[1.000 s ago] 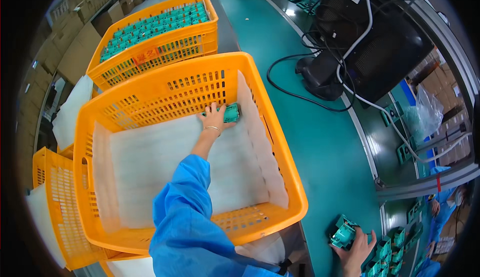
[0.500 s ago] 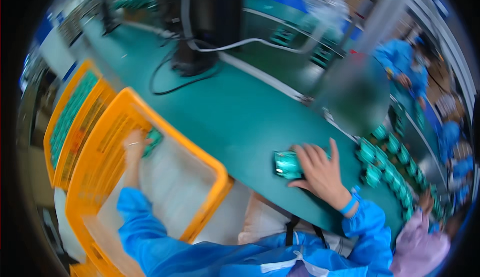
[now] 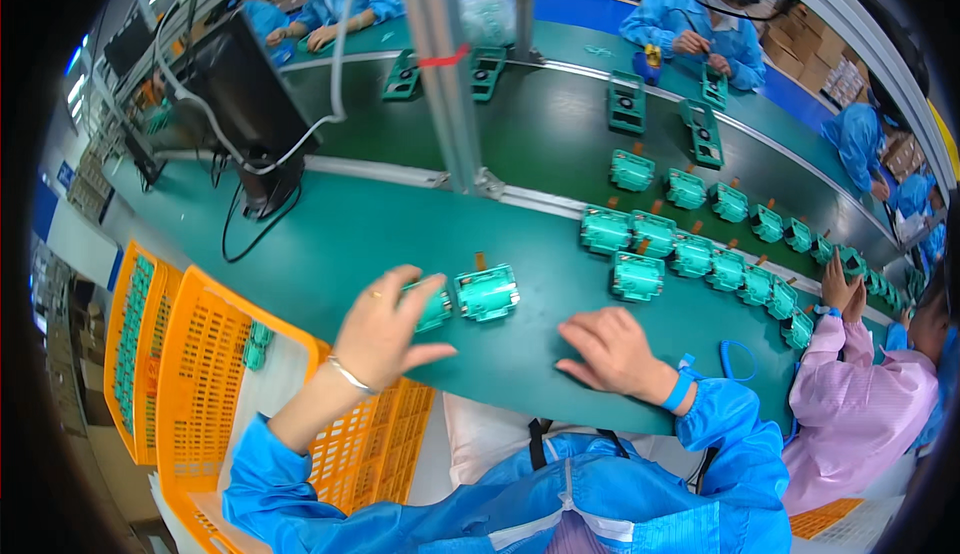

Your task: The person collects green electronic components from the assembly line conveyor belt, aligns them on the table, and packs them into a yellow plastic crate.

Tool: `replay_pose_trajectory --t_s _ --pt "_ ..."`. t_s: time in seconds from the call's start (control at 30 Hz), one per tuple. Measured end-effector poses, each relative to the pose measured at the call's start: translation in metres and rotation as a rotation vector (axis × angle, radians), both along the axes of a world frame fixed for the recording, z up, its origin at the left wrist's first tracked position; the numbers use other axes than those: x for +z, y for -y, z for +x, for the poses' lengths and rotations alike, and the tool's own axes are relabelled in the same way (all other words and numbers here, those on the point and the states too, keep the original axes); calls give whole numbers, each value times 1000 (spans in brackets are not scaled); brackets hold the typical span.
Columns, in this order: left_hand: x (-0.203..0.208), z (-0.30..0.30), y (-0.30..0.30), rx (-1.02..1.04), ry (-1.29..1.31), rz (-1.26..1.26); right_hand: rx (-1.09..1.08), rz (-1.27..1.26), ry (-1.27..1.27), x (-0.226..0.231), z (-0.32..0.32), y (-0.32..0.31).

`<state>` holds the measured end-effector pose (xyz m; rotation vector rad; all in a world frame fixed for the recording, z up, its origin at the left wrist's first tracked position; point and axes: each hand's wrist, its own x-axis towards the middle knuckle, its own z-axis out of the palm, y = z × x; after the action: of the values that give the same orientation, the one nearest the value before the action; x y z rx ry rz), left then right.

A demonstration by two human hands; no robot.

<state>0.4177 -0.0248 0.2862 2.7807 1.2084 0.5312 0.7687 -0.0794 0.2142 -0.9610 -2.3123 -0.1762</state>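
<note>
My left hand (image 3: 382,326) is over the near part of the bench, thumb spread away from the fingers. Its fingertips are at a green plastic housing (image 3: 433,308), partly hidden behind them. Just right of it sits a similar green housing (image 3: 487,293) with a small orange tab sticking up, touched by neither hand. My right hand (image 3: 612,352) hovers low over or rests on the green bench top (image 3: 540,244), fingers loosely bent and apart, holding nothing. A blue band circles its wrist.
Rows of green housings (image 3: 691,254) line the right side, some on the belt beyond the rail. A metal post (image 3: 445,74) and a monitor (image 3: 245,94) stand ahead. Orange baskets (image 3: 195,384) are at left. A pink-sleeved co-worker (image 3: 860,394) sits at right; others work across.
My left hand has come out of the orange basket to the bench, with a housing now at its fingers. My right hand has let go of the other housing. The view has turned right.
</note>
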Motion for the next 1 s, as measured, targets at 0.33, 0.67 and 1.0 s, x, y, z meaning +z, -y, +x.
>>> replay_pose_trajectory --t_s 0.33,0.67,1.0 --pt "-68 80 -21 149 -236 163 228 -100 -83 -21 22 13" --pt "12 44 -9 162 -216 246 291 -195 -85 -28 29 8" --pt "25 -293 94 1211 -214 386 102 -294 6 -7 10 18"
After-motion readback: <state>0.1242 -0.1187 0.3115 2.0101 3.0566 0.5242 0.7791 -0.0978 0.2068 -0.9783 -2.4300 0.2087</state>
